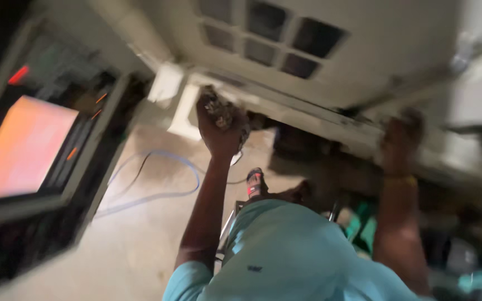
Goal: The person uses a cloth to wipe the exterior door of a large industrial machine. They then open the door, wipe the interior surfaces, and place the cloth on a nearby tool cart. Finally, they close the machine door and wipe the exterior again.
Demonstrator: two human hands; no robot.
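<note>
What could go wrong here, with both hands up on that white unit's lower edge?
1. The left hand seems to clutch something crumpled at the white unit edge; the picture is too blurred to judge the grip, so a slip is possible.
2. The right hand grips the dirty lower edge; fingers could be pinched if the unit shifts.
3. The blue cable loops on the floor near the feet: a trip risk.

Both raised hands, left hand (pixel 222 125) and right hand (pixel 400 136), press against the white panel (pixel 375 67), which closes off the far side. A glowing screen cabinet (pixel 26 147) blocks the left. Between them lies open floor (pixel 140 234), crossed only by a blue cable (pixel 157 175).
</note>
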